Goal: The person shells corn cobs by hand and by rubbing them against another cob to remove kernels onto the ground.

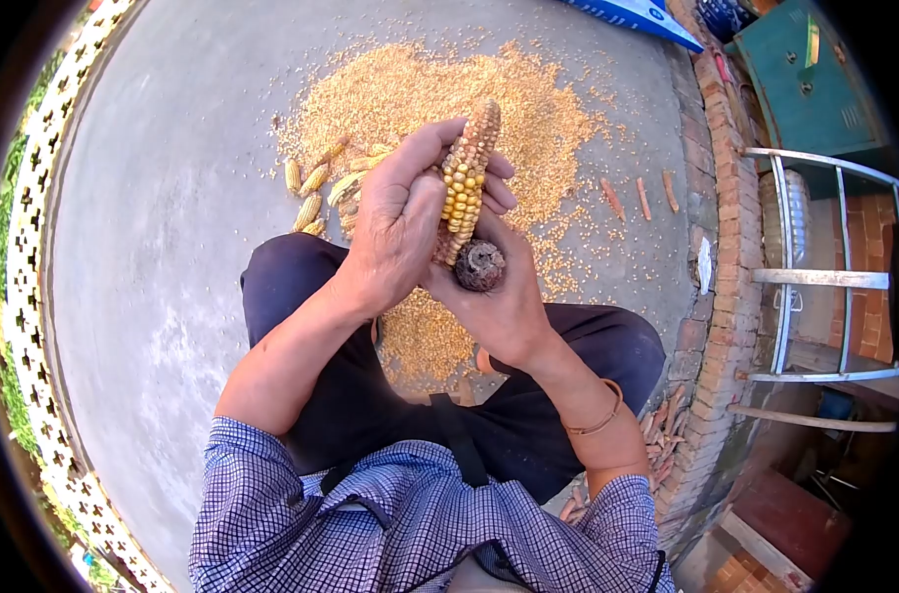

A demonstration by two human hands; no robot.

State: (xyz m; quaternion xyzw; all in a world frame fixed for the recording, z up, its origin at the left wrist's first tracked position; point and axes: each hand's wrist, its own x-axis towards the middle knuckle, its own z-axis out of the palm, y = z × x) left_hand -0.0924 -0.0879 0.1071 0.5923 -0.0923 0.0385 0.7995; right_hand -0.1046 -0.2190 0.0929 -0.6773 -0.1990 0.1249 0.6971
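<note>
My left hand [398,217] is closed around an ear of corn [463,198] that stands tilted, tip away from me. Yellow kernels cover its middle, while the tip looks stripped. My right hand [504,301] is closed just below, around a second piece with a dark, round end [481,265] facing me; it looks like a corn cob seen end-on. The two pieces press together, and the palms hide much of both. Beyond the hands spreads a large heap of loose kernels [538,109]. Several ears [309,211] lie at its left edge.
Grey concrete floor [153,227] surrounds the heap. A few bare cobs [612,200] lie to the right, and more are piled [664,435] near my right knee. Along the right runs a brick edge [731,237] with a metal ladder-like frame [820,278] and a green cabinet [815,84].
</note>
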